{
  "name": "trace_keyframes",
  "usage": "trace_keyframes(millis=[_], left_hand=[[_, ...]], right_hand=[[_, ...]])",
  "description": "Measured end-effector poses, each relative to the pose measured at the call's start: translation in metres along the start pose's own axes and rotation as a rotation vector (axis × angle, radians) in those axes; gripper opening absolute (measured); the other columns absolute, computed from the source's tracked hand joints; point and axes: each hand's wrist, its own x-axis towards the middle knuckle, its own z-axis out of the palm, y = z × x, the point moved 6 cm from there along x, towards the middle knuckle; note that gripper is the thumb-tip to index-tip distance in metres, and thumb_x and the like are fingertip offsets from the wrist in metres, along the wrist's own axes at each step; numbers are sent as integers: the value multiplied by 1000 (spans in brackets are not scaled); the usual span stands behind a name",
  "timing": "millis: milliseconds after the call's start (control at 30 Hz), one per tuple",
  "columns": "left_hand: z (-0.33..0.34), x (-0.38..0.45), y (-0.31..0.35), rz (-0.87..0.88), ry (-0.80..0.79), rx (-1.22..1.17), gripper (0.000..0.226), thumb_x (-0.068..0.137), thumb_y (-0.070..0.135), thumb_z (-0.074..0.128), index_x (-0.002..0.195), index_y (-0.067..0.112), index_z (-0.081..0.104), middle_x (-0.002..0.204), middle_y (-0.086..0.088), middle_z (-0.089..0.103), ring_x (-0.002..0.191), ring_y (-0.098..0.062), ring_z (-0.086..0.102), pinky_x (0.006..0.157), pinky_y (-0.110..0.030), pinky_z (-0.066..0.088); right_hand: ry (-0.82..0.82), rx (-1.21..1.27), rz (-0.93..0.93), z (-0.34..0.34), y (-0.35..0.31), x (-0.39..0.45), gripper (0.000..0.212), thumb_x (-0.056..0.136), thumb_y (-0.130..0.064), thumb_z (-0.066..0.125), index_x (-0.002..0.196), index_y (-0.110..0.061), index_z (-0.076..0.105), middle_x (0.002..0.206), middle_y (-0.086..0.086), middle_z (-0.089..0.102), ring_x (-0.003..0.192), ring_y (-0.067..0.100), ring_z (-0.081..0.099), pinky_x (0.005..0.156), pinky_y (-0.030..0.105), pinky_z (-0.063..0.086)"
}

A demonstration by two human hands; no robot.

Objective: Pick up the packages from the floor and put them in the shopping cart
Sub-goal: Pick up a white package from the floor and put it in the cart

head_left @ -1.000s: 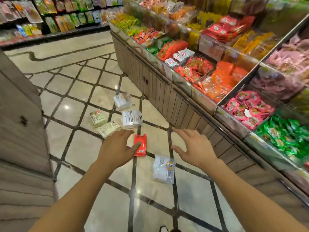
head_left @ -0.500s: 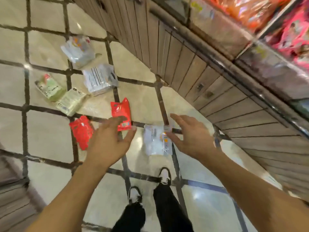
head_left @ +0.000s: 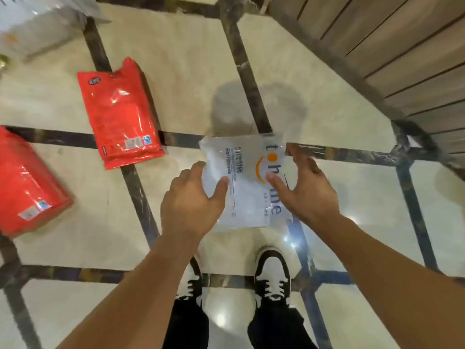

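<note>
Cream floor tiles [head_left: 181, 71] with dark border strips, wood-slat display base [head_left: 377, 41] at top right. White plastic package [head_left: 246, 187] with grey lettering and an orange mark lies on the floor just ahead of the person's black-and-white sneakers [head_left: 273, 273]. Left hand [head_left: 191, 197] sits on the package's left edge, thumb pressing on its top face, other fingers [head_left: 198, 166] curled at the side. Right hand [head_left: 307, 187] is at the right edge, fingers spread apart, thumb tip touching the printed face; not closed on it. Cannot tell if the package is off the floor. Red package [head_left: 120, 114] lies on the floor to the left, well apart from the hands. Second red package [head_left: 25, 187] at far left edge, cut by the frame. Clear-silver package [head_left: 37, 23] at top left, blurred. No shopping cart visible.
</note>
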Motion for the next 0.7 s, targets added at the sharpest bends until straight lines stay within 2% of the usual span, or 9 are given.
trace_keyframes(millis=[133,200,267,333,433,500,600,633,700], left_hand=[[59,32,-46,-101,44,-83,86,91,71,53,159,26,28,152,-9,47,139,-35,44,107,-51,41],[86,41,-63,-147,7,-230,95,84,79,55,160,31,24,152,-5,49,139,-31,48,112,-52,42],[106,45,-71,-153,6,-423,95,77,85,58,154,35,33,141,5,61,129,-22,59,109,-50,48],[115,45,-69,-162,19,-533,78,82,75,64,146,36,43,129,13,67,119,-14,64,107,-43,50],[112,43,-61,-165,57,-606,59,89,58,69,139,33,51,120,16,70,110,-7,67,102,-36,53],[103,39,-56,-162,64,-605,52,90,55,70,134,32,54,112,20,70,103,3,67,98,-31,54],[79,29,-39,-120,57,-580,53,90,52,70,136,31,55,99,28,66,84,21,63,78,-6,51],[67,23,-30,-103,60,-578,57,91,52,70,140,30,54,99,30,65,81,22,62,70,0,48],[37,7,-7,-54,73,-573,62,91,52,69,146,29,50,102,29,65,86,16,65,68,2,45]], right_hand=[[-6,195,153,65,41,27,91,89,-73,55,162,-42,10,159,1,38,144,28,41,112,46,41],[-4,328,209,86,55,35,92,84,-78,57,160,-45,16,152,-1,49,139,28,49,113,47,42],[-15,441,239,99,62,39,83,89,-71,57,159,-47,19,140,-5,60,127,24,58,107,41,45],[0,536,253,104,64,39,75,92,-64,58,157,-50,22,124,-17,59,115,13,56,98,30,40],[51,636,281,103,63,36,72,92,-59,63,156,-50,31,109,-32,55,113,4,53,97,23,37],[52,669,287,99,57,32,71,91,-59,65,155,-48,35,117,-26,60,116,6,57,99,24,40],[72,689,260,72,45,16,68,91,-61,64,153,-48,40,117,-23,61,103,-2,62,94,20,46],[91,688,241,57,41,10,66,92,-60,64,152,-47,41,113,-24,63,93,-9,62,86,13,45],[136,665,184,21,30,-4,63,93,-60,63,151,-45,43,111,-23,67,84,-16,62,76,7,44]])
